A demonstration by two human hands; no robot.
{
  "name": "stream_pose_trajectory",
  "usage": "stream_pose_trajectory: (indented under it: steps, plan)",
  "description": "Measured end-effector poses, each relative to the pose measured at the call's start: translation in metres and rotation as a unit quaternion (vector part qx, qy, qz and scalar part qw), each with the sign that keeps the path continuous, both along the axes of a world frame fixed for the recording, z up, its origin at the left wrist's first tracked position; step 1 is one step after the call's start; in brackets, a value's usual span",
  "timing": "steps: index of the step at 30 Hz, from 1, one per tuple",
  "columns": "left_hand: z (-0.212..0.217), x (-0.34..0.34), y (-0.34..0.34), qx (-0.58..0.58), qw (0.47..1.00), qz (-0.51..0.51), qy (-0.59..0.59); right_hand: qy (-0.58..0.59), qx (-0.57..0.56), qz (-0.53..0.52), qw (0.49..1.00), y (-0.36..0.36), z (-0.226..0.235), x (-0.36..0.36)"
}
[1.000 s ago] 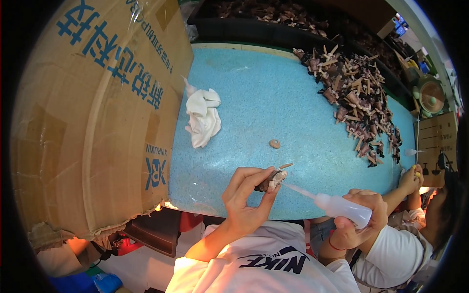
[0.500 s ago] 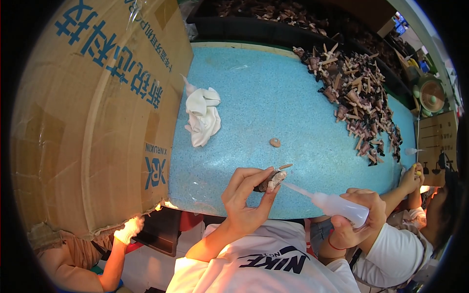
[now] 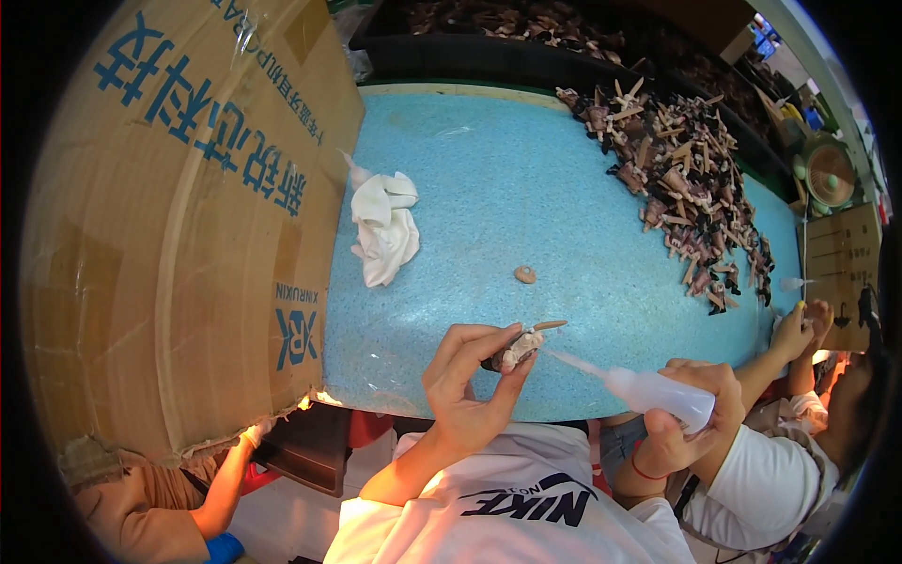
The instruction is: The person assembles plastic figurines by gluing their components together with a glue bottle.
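Cardboard box beside white rag

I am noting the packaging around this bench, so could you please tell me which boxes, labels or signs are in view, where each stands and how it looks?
Large cardboard box: left of the blue table, brown, with blue printing and clear tape.
Cardboard sheet: right edge, beyond the table's end, small, brown, with dark marks.
Squeeze bottle: in the right hand, translucent white, long nozzle, no label visible.
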State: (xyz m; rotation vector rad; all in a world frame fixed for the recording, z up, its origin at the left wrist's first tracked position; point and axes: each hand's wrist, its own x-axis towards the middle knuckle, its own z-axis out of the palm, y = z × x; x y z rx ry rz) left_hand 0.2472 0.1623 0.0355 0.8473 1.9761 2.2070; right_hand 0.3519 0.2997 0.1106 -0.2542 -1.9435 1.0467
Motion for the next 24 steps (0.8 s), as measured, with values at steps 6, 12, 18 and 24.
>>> stream_pose_trajectory:
  steps: [6, 12, 18, 24]
  plan:
    - [-0.0001, -0.0007, -0.0008, -0.005, 1.000, -0.001, 0.013, 0.009, 0.001, -0.005, 1.000, -0.0021, -0.0005, -0.0026]
    - [-0.0020, -0.0005, -0.0007, -0.004, 1.000, -0.004, 0.014, 0.004, 0.050, 0.011, 0.999, 0.0002, -0.0005, -0.0022]
    - [-0.0025, 0.0010, -0.0028, -0.006, 1.000, -0.028, 0.002, 0.018, 0.051, 0.025, 0.998, 0.0006, -0.0001, -0.0041]
    - [-0.0024, 0.0004, -0.0022, -0.003, 1.000, -0.025, 0.008, 0.007, 0.049, 0.020, 0.999, 0.0006, 0.0002, -0.0025]
